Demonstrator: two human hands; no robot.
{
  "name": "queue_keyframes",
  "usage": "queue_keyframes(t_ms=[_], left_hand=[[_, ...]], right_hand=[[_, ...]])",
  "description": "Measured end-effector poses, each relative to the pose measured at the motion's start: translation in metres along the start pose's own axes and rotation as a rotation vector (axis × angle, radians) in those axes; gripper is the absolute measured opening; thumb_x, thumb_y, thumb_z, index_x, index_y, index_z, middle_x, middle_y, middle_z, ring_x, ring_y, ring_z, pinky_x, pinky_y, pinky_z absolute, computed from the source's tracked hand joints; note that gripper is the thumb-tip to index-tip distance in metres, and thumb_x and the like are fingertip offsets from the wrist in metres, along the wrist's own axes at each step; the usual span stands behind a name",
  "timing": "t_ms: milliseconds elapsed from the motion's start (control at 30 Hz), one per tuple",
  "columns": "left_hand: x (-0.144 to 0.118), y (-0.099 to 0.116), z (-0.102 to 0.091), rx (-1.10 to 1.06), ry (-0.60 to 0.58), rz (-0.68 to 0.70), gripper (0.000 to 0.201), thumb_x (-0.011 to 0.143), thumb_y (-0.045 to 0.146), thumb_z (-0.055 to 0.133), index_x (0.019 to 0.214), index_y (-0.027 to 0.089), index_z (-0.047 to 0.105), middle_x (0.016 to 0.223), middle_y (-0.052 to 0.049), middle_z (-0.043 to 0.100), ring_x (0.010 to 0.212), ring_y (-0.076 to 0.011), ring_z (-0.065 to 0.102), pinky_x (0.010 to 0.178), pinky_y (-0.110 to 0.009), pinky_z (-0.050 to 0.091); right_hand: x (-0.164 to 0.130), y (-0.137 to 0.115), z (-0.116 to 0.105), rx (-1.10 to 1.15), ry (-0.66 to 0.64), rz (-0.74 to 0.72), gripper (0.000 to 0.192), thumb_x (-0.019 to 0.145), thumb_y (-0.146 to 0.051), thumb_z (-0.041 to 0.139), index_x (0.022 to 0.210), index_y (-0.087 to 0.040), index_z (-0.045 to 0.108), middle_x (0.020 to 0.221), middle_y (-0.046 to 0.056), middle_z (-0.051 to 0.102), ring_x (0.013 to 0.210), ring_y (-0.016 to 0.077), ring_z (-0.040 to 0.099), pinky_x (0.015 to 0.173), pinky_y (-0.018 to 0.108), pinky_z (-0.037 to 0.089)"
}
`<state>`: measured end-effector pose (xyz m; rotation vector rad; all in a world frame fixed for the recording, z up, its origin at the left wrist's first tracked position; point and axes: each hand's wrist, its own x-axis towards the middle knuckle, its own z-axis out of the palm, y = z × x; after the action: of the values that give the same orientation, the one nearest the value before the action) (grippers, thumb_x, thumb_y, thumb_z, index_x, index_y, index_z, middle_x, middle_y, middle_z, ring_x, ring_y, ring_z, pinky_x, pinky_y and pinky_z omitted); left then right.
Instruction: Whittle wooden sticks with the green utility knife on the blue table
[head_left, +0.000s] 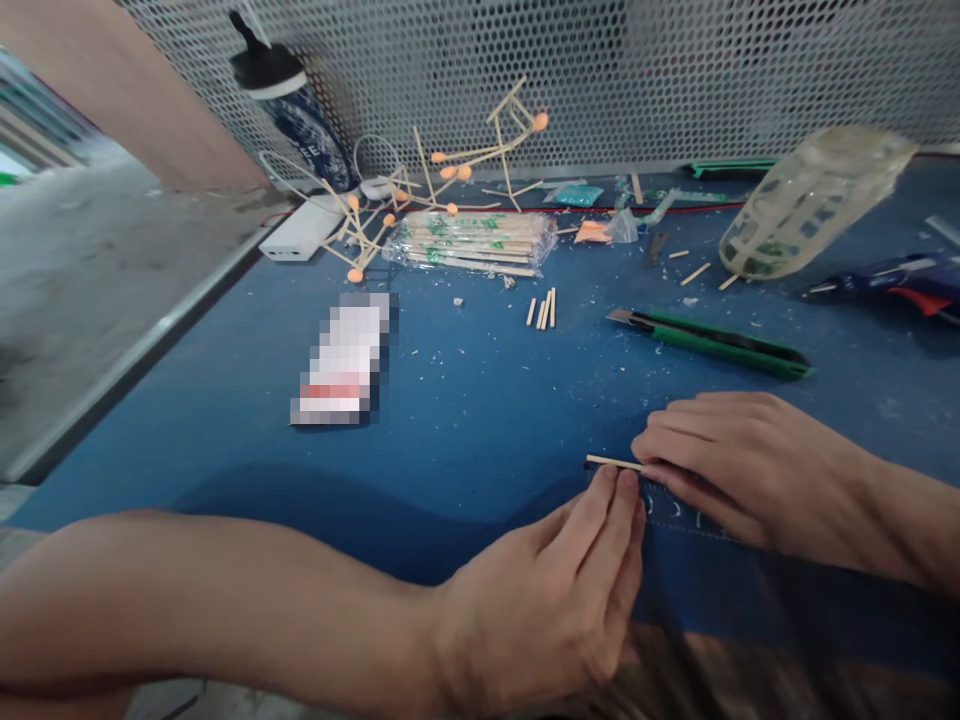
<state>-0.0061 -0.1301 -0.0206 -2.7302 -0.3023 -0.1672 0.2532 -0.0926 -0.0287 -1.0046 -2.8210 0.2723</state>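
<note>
Stick [611, 462] lies flat on the blue mat [465, 420], close to its near edge, right of centre. Right hand [720, 455] lies palm down over the stick's right part, fingers together, pressing it to the mat; only the left end pokes out past the fingertips. Left hand [570, 590] comes in from the near edge, fingers straight and together, tips touching the mat just under that bare end, touching or almost touching the stick; cannot tell which. Neither hand is curled around anything.

Stick: thin, pale wood, straight, squared left end. Faint white marks on the mat just below it, by the right hand.

Counts: one green knife [712, 342] beyond the right hand, blade pointing left. Four short cut sticks [542, 310] in a small cluster mid-mat. One clear pack of chopsticks [472, 243] toward the far edge. One stick-and-orange-bead frame [442, 170] behind it, against the mesh wall [675, 70]. One white power bank [300, 232] at the far left corner, one bottle [296, 105] above it. One clear plastic shell [810, 200] at far right, one glue gun [900, 280] at the right edge. One blurred-out box [343, 362] left of centre.
</note>
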Motion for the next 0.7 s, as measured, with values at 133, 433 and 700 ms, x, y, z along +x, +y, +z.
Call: queue_keyframes(t_ms=[133,433,700], left_hand=[[0.001,0.0,0.0,0.005,-0.011,0.005,0.07,0.104,0.056,0.038,0.135,-0.002,0.062,0.139,-0.022,0.063,0.135,-0.036,0.056,0.119,-0.042,0.043],[-0.003,0.006,0.005,-0.063,-0.011,-0.121,0.08,0.1,0.066,0.04,0.139,-0.003,0.055,0.145,-0.032,0.053,0.139,-0.0409,0.051,0.116,-0.046,0.045],[-0.002,0.002,0.007,-0.02,-0.008,-0.035,0.081,0.1,0.065,0.039,0.137,-0.006,0.053,0.136,-0.035,0.058,0.135,-0.0427,0.054,0.116,-0.049,0.044]], right_hand=[[0.0,-0.001,0.001,-0.007,-0.006,-0.006,0.018,0.106,-0.034,0.039,0.102,-0.028,0.055,0.092,-0.003,0.063,0.079,0.0169,0.057,0.073,0.034,0.041],[0.002,-0.001,-0.001,0.019,-0.03,0.008,0.018,0.106,-0.034,0.039,0.101,-0.028,0.054,0.091,-0.002,0.063,0.078,0.0183,0.057,0.073,0.036,0.041],[0.001,0.004,-0.015,0.021,0.183,0.072,0.013,0.101,-0.038,0.054,0.101,-0.028,0.061,0.085,-0.004,0.069,0.072,0.0157,0.063,0.068,0.032,0.044]])
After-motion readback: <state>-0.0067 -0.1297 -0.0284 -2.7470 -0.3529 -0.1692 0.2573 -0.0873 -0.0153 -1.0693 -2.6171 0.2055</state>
